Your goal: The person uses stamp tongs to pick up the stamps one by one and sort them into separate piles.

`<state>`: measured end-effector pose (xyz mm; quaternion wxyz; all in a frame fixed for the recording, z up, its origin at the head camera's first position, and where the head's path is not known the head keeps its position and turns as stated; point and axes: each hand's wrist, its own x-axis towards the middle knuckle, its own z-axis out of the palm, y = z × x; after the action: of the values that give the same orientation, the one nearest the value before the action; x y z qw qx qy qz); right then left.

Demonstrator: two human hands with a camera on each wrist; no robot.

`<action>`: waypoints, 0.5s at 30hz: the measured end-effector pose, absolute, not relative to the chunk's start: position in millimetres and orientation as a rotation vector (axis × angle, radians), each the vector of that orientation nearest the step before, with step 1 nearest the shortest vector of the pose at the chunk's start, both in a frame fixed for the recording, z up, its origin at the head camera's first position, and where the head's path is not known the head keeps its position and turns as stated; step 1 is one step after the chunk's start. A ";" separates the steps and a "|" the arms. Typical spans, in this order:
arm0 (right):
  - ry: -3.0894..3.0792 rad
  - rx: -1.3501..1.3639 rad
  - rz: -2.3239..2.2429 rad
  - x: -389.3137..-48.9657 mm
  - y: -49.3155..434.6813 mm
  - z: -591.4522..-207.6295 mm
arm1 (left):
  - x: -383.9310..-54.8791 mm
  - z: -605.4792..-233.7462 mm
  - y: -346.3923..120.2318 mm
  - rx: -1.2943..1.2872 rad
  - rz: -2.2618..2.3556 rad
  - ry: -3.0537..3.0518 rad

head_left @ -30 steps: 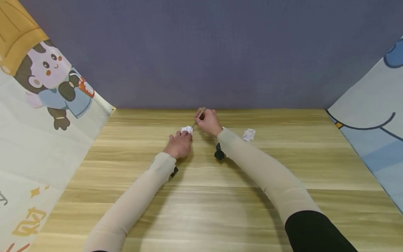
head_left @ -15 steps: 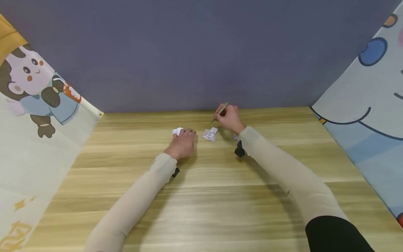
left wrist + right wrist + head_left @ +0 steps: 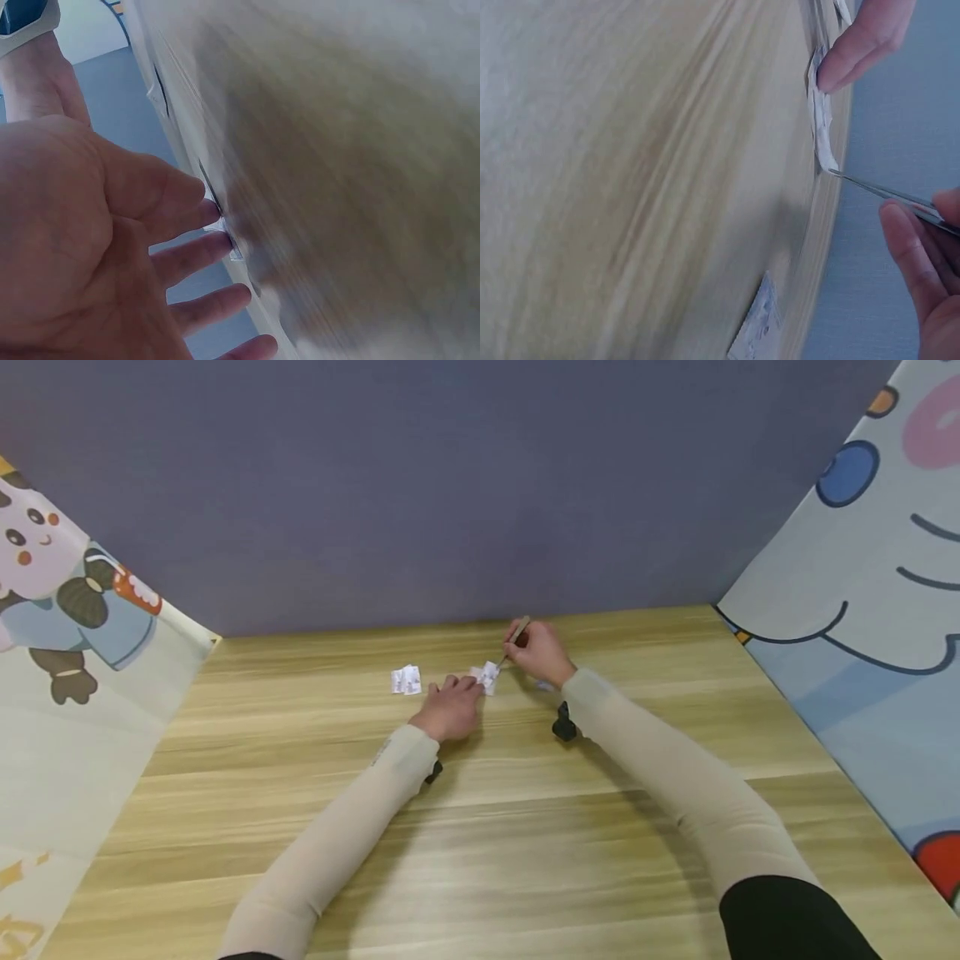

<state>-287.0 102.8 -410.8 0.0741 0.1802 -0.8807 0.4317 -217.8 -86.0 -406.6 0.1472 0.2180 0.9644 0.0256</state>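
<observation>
My right hand (image 3: 542,653) pinches a pair of metal tweezers (image 3: 889,193) between thumb and fingers. The tweezers' tips meet the raised near end of a small pile of printed white paper pieces (image 3: 821,127). Across the pile, my left hand (image 3: 452,710) lies with fingers extended, a fingertip pressing on the paper. In the left wrist view its fingers (image 3: 210,306) are spread apart. Another group of paper pieces (image 3: 406,680), overlapping and flat, lies left of the left hand. One more piece of paper (image 3: 757,322) sits under the right wrist, partly hidden in the head view.
The papers lie toward the far edge of a wood-grain table (image 3: 480,860). A dark blue-grey panel (image 3: 465,485) rises behind it. Cartoon-printed sheets flank the table on the left (image 3: 127,760) and the right (image 3: 810,552).
My left hand has left the left-hand papers and come over to the middle pile. The tweezers have moved right, from the left papers to the middle pile. The head view has shifted rightward.
</observation>
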 end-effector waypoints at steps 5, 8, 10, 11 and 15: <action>-2.594 0.562 1.260 -284.9 103.0 -408.7 | -216.4 -405.6 -85.2 0.610 0.100 2.763; -2.575 0.548 1.293 -284.1 107.7 -406.0 | -216.2 -405.0 -84.8 0.612 0.111 2.753; -2.559 0.541 1.317 -283.7 112.6 -402.9 | -216.8 -404.6 -84.5 0.621 0.112 2.754; -2.552 0.537 1.312 -283.1 115.4 -400.4 | -217.1 -404.4 -84.4 0.626 0.108 2.756; -2.528 0.521 1.337 -279.8 128.1 -388.5 | -218.2 -403.5 -83.7 0.631 0.124 2.770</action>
<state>-279.8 128.1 -388.5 0.1171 0.1781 -0.8636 0.4568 -218.2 -83.7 -403.5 0.1483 0.2193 0.9634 0.0430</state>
